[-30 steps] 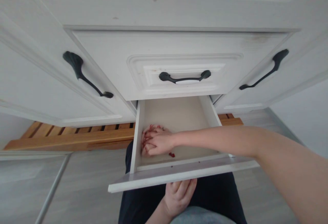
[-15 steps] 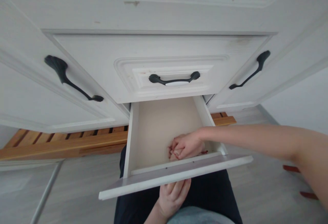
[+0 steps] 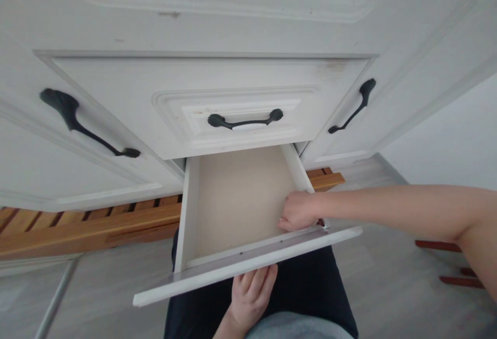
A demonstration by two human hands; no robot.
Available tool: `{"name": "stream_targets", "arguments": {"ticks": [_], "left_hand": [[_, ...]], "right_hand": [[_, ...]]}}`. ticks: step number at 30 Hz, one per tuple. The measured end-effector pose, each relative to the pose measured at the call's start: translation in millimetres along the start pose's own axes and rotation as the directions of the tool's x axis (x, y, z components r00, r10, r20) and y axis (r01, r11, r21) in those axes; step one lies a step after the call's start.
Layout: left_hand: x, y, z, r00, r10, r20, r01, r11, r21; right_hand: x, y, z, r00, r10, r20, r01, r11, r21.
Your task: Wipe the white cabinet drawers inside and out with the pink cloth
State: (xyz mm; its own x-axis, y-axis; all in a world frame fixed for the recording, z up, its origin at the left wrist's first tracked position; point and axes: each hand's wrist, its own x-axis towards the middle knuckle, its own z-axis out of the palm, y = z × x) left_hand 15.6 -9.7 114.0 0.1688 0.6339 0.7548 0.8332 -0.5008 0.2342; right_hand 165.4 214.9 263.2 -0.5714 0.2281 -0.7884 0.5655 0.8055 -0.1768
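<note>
A white drawer (image 3: 236, 194) with a pale beige bottom is pulled out of the cabinet, its front panel (image 3: 248, 268) tilted toward me. My right hand (image 3: 298, 210) is inside the drawer at the front right corner. Its fingers are curled in, and what they hold is hidden. A small dark red piece (image 3: 320, 222) shows beside that wrist, too little of it to name. Below the front panel, my left hand (image 3: 253, 293) grips the drawer's outer face, its fingertips partly hidden by the panel.
Above is a shut drawer with a black handle (image 3: 245, 121). Cabinet doors on both sides carry black handles, left (image 3: 87, 129) and right (image 3: 354, 108). A slatted wooden platform (image 3: 89, 225) runs under the cabinet. Red-brown bars (image 3: 460, 281) lie low at the right.
My right hand has moved right along the drawer's front, from near the middle into the right corner. My left hand keeps its place at the front panel. The view has shifted slightly.
</note>
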Motion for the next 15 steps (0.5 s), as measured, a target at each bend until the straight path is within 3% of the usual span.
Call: {"name": "stream_targets", "arguments": {"ticks": [3, 8, 15], "left_hand": [[4, -1, -1.6, 1.000, 0.006, -0.024, -0.006, 1.000, 0.009], [5, 1, 1.2, 0.999, 0.000, -0.050, 0.000, 1.000, 0.004], [0, 4, 2.6, 0.999, -0.032, -0.040, 0.034, 0.997, 0.068]], "right_hand": [[0, 2, -8, 0.994, -0.043, 0.099, 0.045, 0.999, -0.016], [-14, 2, -5, 0.982, -0.163, 0.091, 0.163, 0.987, 0.010], [-8, 3, -2, 0.994, -0.066, 0.084, 0.055, 0.989, 0.135]]}}
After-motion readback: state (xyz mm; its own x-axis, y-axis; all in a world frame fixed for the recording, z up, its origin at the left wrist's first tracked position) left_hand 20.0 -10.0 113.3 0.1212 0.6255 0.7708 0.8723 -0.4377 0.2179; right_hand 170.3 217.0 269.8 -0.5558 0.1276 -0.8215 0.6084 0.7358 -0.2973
